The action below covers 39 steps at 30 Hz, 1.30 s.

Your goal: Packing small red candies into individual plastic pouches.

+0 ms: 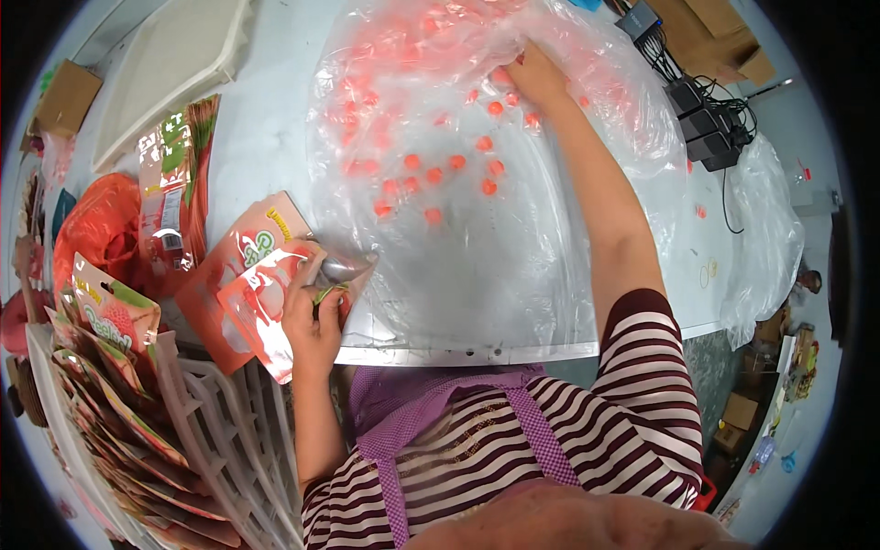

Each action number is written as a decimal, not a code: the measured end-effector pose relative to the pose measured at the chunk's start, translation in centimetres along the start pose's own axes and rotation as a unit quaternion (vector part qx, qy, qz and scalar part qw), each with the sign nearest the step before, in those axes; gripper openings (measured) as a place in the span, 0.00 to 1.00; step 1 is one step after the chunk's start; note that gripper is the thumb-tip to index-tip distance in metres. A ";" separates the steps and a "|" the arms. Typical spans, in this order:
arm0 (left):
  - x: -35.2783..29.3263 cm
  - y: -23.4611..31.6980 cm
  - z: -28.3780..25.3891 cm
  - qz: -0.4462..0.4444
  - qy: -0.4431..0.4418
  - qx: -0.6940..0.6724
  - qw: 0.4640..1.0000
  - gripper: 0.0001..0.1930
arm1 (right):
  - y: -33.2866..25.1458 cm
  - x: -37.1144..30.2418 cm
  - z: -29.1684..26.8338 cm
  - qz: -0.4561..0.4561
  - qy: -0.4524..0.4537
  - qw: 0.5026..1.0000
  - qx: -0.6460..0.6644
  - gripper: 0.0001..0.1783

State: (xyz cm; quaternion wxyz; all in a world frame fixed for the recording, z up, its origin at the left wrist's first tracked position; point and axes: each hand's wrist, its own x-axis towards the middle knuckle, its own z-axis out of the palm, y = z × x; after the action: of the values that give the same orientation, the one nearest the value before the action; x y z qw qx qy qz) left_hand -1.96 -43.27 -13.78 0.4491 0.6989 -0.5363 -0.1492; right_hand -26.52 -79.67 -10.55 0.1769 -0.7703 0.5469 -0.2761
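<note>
My left hand (313,321) is closed on the edge of a red and white printed pouch (261,307), whose silvery inside shows at the mouth. Under this pouch lies another printed pouch (266,225) on the table. My right arm stretches far forward, with my right hand (539,75) in the large clear plastic bag (458,284). Its fingers are curled among small round red-orange pieces, and clear film partly covers them; what they hold cannot be made out. Loose red-orange pieces (433,216) are scattered over the plastic, with many more blurred under the film at the back.
A stack of printed pouches (179,202) and a red plastic bag (101,229) lie to the left. Many pouches (137,431) fill a white crate (197,403) at lower left. An off-white tray (165,69) stands behind. Black adapters with cables (701,119) sit at the right.
</note>
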 end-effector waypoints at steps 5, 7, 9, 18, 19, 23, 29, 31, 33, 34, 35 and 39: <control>0.1 0.1 -0.2 0.026 0.006 0.036 0.999 0.07 | 1.8 -3.5 -0.7 0.021 -0.083 0.996 0.004 0.29; 0.2 0.1 -0.1 0.029 0.011 0.026 0.999 0.07 | 0.5 -5.4 -1.4 0.047 -0.124 0.991 0.008 0.26; 0.2 0.2 0.0 0.018 0.009 0.021 1.000 0.07 | 0.2 -6.7 -1.3 0.073 -0.163 0.984 0.016 0.24; 0.1 -1.4 0.5 0.048 0.027 0.028 0.998 0.09 | 3.7 -8.6 -6.5 -0.026 0.022 0.977 0.210 0.14; 0.1 -1.3 0.5 0.050 0.026 0.027 0.998 0.09 | 4.5 -9.1 -7.6 0.006 0.032 0.987 0.157 0.15; 0.2 -1.1 0.5 0.052 0.031 0.027 0.998 0.09 | 6.1 -12.7 -7.1 -0.086 -0.021 0.996 -0.018 0.17; 0.2 -1.2 0.5 0.053 0.026 0.021 0.998 0.08 | 4.6 -16.9 -6.1 -0.057 -0.056 0.996 -0.035 0.22; 0.1 -1.6 0.6 0.047 0.023 0.016 0.999 0.08 | 3.8 -18.4 -6.6 0.011 -0.067 0.998 0.000 0.23; 0.0 -1.7 0.6 0.038 0.030 0.018 0.999 0.08 | 3.5 -19.6 -7.0 0.047 -0.075 0.996 0.031 0.26; 0.0 -1.5 0.6 0.040 0.028 0.017 0.999 0.08 | 3.7 -20.2 -7.2 0.049 -0.073 0.996 0.030 0.26; 0.0 -1.2 0.5 0.017 0.017 0.008 1.000 0.08 | 4.0 -20.8 -7.4 0.035 -0.063 0.996 0.056 0.27; 0.0 -0.9 0.4 -0.012 0.003 -0.007 1.000 0.08 | 4.7 -22.7 -8.5 0.011 -0.045 0.995 0.083 0.28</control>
State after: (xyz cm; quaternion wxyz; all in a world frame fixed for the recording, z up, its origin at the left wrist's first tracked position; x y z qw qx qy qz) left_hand -1.66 -43.37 -14.71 0.4541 0.7023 -0.5255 -0.1562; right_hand -40.91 -59.62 -11.87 0.2678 -0.7584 0.5219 -0.2841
